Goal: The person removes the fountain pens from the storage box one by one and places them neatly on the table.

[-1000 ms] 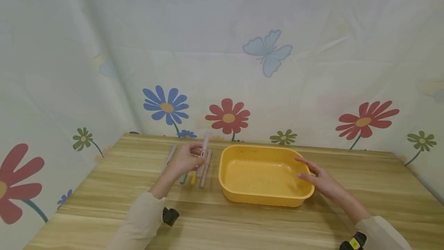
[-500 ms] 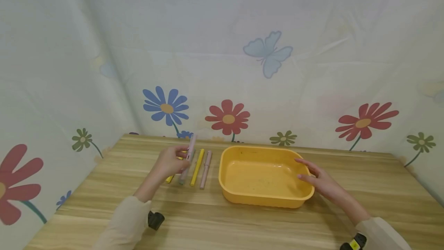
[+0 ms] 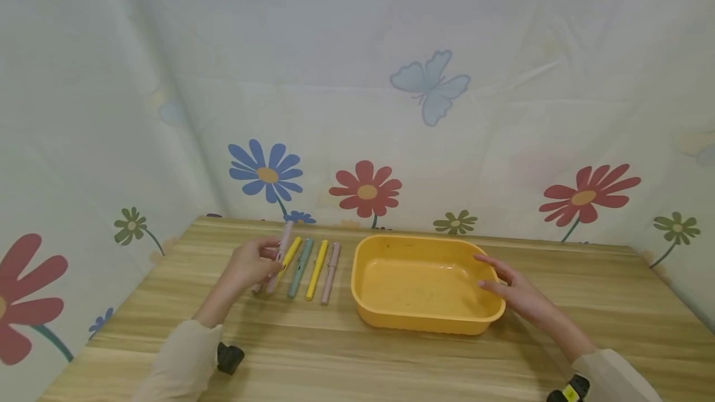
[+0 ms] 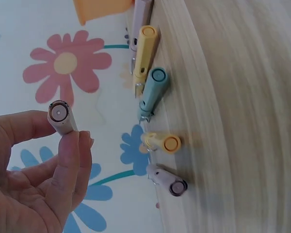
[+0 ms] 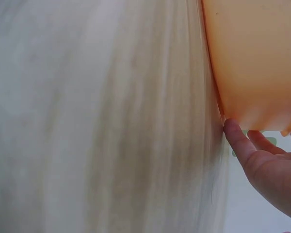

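Note:
My left hand (image 3: 251, 265) pinches a pale lilac pen (image 3: 283, 247) between thumb and fingertips, holding it tilted above the table. In the left wrist view the held lilac pen (image 4: 62, 116) shows its round end toward the camera. Just beyond it lie a yellow pen (image 3: 289, 260), a green pen (image 3: 300, 267), another yellow pen (image 3: 316, 270) and a pink pen (image 3: 331, 273). One more lilac pen (image 4: 169, 180) lies at the end of the row, partly hidden by my hand in the head view. My right hand (image 3: 522, 293) touches the right side of the yellow basin (image 3: 424, 321) with extended fingers.
The wood-grain table (image 3: 357, 365) carries the basin to the right of the pens. A cloth backdrop (image 3: 313, 110) with flowers and a butterfly hangs behind the table's far edge. Bare basin floor (image 3: 419, 284) shows inside the rim.
My left hand has moved left along the row with the lilac pen, uncovering the green and yellow pens. My right hand and the basin stay where they were.

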Tool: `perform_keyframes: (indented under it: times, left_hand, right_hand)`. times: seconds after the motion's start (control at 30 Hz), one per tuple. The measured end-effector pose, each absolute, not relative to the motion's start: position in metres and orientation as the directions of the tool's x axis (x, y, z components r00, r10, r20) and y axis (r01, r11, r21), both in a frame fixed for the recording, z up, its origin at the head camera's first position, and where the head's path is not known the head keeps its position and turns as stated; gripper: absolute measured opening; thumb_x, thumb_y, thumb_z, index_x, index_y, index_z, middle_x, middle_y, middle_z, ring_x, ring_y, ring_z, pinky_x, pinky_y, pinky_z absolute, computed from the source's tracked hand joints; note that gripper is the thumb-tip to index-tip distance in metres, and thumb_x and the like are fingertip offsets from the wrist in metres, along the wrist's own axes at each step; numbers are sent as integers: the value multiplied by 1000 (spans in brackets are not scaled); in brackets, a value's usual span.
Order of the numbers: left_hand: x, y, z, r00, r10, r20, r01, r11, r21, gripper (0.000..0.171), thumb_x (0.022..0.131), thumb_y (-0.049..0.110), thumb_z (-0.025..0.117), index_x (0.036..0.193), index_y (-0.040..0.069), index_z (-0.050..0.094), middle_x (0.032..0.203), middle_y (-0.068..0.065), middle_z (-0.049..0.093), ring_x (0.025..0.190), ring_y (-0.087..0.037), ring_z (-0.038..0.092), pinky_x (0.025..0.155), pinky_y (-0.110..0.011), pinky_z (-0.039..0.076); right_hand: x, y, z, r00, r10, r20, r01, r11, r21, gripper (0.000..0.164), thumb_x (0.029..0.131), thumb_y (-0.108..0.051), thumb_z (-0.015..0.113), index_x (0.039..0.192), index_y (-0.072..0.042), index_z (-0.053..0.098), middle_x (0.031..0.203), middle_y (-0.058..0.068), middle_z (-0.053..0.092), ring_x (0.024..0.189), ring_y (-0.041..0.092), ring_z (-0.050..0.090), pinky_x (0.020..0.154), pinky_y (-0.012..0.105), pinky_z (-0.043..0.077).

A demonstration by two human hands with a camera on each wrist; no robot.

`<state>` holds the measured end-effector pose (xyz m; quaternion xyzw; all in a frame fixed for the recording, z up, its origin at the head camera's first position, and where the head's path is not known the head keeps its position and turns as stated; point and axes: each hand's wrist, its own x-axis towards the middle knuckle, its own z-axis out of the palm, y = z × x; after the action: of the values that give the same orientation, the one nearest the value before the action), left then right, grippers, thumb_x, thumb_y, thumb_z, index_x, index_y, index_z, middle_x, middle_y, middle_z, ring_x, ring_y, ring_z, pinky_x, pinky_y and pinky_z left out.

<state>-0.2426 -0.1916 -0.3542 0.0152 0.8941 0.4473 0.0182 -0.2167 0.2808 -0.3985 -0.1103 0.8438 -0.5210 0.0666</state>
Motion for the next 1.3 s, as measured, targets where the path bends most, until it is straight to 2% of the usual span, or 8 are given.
perform_keyframes:
  times: [0.33,0.83,1.07,1.3]
  left_hand:
    - [-248,-210,-359,-998,3,-64,-49,611,790,55,78,5,62,130,-4,45,109,-25,57,83,-25,60,61,-32,55]
    - [-259,-238,-370,-997,-3,-77,-62,624,779,55,78,4,61,129,-7,43,109,-27,56,82,-24,60,61,-33,55]
    - [-267,-248,-378,-995,-9,-94,-80,616,784,56,77,2,61,128,-9,43,108,-27,56,80,-22,60,62,-36,55]
    - [-275,-258,-385,-993,-12,-117,-97,639,763,57,73,3,62,127,-9,45,105,-27,58,75,-18,59,60,-33,54]
  right_hand:
    - [-217,281,-399,-968,-252,-3,-112,440,-891,57,91,-21,54,141,-6,31,147,25,12,128,48,22,94,52,39]
    - [-216,281,-398,-967,-254,-1,-116,447,-887,57,91,-21,54,141,-6,31,147,25,14,128,47,21,96,55,36]
    - [-217,281,-399,-966,-259,4,-121,436,-892,57,91,-20,54,141,-5,31,147,25,14,129,47,21,95,54,37]
    - [-217,282,-400,-967,-256,6,-122,439,-890,57,91,-21,54,140,-5,31,147,25,15,128,47,22,94,52,39]
